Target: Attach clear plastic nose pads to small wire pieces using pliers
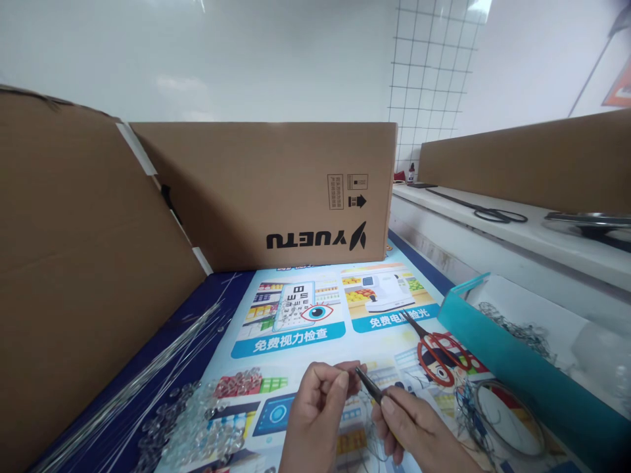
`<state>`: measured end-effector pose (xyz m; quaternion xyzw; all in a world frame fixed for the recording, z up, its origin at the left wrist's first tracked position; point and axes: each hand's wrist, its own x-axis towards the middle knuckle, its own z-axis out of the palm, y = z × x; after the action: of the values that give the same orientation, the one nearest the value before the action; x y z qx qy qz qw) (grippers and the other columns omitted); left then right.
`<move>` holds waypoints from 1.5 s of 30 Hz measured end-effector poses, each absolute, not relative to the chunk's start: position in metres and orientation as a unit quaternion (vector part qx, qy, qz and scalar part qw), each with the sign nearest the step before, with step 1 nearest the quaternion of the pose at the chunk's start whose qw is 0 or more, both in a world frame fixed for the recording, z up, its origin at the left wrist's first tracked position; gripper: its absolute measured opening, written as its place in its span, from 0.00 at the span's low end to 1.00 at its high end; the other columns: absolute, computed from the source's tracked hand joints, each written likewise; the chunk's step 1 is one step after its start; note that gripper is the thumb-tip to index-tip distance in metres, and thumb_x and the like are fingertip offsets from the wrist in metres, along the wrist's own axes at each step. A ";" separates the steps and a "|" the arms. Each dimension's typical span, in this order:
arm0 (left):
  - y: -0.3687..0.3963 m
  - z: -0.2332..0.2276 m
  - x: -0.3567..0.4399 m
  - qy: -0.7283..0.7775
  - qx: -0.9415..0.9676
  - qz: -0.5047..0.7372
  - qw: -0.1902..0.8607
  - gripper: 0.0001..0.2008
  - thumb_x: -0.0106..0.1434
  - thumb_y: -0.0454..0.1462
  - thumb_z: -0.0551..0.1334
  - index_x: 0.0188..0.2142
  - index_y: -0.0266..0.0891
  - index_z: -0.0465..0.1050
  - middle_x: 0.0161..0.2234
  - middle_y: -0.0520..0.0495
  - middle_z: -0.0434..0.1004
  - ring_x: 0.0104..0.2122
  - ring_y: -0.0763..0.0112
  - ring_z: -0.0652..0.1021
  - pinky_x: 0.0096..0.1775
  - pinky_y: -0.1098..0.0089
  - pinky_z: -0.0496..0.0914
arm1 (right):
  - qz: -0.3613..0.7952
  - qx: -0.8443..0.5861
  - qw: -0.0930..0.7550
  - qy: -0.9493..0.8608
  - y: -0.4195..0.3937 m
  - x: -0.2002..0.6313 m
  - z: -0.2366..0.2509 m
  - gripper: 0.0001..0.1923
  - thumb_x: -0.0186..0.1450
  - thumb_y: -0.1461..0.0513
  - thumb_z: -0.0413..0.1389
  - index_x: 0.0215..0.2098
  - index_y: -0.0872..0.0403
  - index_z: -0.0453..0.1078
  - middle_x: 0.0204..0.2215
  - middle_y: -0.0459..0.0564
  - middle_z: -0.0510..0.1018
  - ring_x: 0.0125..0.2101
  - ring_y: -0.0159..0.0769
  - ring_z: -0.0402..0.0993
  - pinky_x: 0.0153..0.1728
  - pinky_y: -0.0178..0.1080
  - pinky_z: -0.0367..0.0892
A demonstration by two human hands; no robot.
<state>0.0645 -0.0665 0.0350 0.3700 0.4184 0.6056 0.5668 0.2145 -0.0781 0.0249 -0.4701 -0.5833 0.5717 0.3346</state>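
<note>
My left hand [318, 410] is closed in a pinch, thumb against forefinger. Whatever sits between those fingertips is too small to make out. Beside it, my right hand [414, 424] grips dark needle-nose pliers [369, 386], their tapered tip pointing up and left and almost touching the left fingertips. Thin wire [372, 443] loops below, between the two hands. Left of my hands lies a spread pile of clear glass-like beads [204, 420]. Red-handled scissors [438, 358] rest to the right, above a round coil of wire [510, 417] and some tangled thin strands.
A printed poster [296, 361] covers the blue tabletop. Long thin wires [167, 364] lie along the left side. A teal-and-white box [532, 374] with tangled wire stands at right. Cardboard panels [256, 190] wall the back and left. Black scissors [486, 210] lie on the white ledge.
</note>
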 end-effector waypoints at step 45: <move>-0.067 0.031 0.065 0.407 0.367 0.601 0.582 0.12 0.55 0.42 0.64 0.27 0.36 0.66 0.38 0.43 0.77 0.37 0.66 0.75 0.44 0.61 0.67 | 0.515 -0.499 0.322 -0.618 -0.079 0.214 0.012 0.23 0.65 0.45 0.39 0.28 0.54 0.60 0.20 0.43 0.64 0.21 0.28 0.61 0.22 0.31 0.58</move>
<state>0.0646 -0.0673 0.0311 0.3666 0.4068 0.6015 0.5817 0.2138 -0.0795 0.0123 -0.4986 -0.6181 0.5154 0.3219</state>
